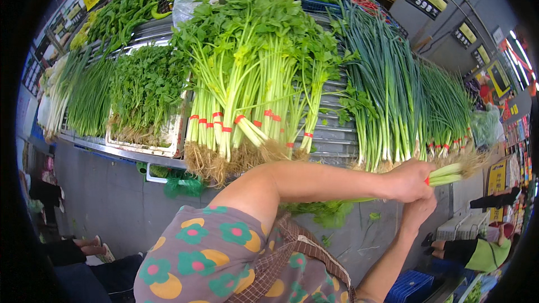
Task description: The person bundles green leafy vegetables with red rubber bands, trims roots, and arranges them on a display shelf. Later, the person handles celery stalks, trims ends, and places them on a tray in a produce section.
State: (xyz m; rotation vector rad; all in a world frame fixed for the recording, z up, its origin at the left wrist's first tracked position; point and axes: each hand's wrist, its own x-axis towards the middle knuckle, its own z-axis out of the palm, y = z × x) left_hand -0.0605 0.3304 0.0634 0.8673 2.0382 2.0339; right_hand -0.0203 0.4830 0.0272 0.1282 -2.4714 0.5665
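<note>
My left arm reaches across to the right, and my left hand (410, 180) is closed around a bunch of celery (447, 175) bound with red tape. Its roots point right and look blurred; its leaves hang behind my forearm. My right hand (420, 210) comes up from below and touches the underside of my left hand; its fingers are partly hidden, so its grip cannot be told. On the slatted metal stand ahead lies a big pile of celery bunches (252, 71) with red tape and brown roots. Long green onions (385, 92) lie right of it.
Thin taped onions (446, 109) lie further right. Left of the celery are a white tray (177, 147) of rooted leafy greens, chives (90, 97) and green peppers (122, 12). Price signs hang above. Blue crates (408, 286) stand lower right. People are at both sides. Leaf scraps lie on the floor.
</note>
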